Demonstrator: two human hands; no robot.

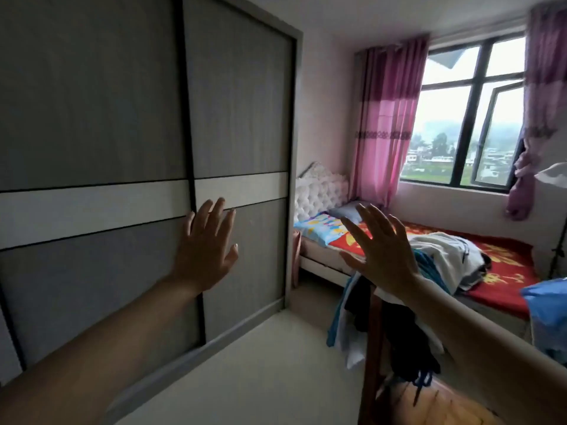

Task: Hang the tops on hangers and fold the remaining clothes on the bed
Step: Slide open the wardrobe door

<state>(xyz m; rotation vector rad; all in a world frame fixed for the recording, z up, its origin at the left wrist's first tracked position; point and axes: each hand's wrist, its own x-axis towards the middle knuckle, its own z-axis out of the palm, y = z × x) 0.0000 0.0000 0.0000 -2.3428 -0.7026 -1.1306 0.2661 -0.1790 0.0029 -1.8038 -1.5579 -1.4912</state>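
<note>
My left hand (206,245) is raised with fingers spread, in front of the grey sliding wardrobe door (239,118); whether it touches the door is unclear. Beside it my right hand (379,251) is also lifted, fingers straight and apart, holding nothing. Behind the right hand a pile of white, blue and dark clothes (451,259) lies on the bed (509,265) with its red cover. More garments, dark, white and blue (399,329), hang over a wooden chair back (372,357) below my right forearm. No hangers are visible.
The wardrobe fills the left side, both doors closed. Pale floor (276,357) lies between wardrobe and bed. A white tufted headboard (319,191) and pillows (322,225) are at the bed's far end. Pink curtains (383,124) frame a window. A blue bag (549,314) sits at the right edge.
</note>
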